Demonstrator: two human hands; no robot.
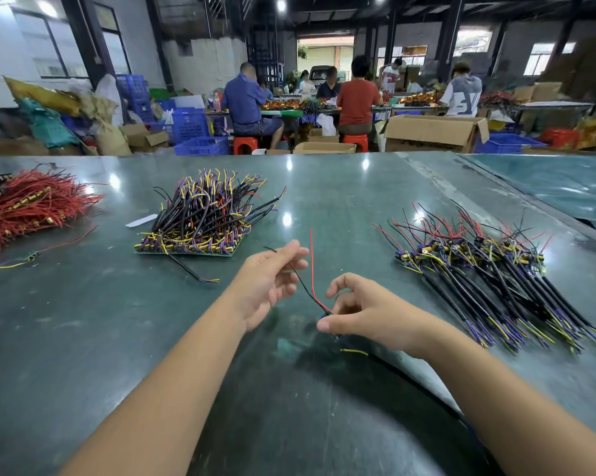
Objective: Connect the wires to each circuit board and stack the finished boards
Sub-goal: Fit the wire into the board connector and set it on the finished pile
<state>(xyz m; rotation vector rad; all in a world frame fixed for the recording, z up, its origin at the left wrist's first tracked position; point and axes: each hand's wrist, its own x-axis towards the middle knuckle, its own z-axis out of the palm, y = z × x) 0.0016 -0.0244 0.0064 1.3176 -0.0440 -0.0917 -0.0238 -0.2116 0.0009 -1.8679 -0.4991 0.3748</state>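
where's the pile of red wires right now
Head view: the pile of red wires lies at the table's far left edge, left of the black wire bundle.

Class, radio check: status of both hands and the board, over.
Right hand pinching small board. Left hand fingering its black wire; red wire upright. Nothing blocking finished pile.
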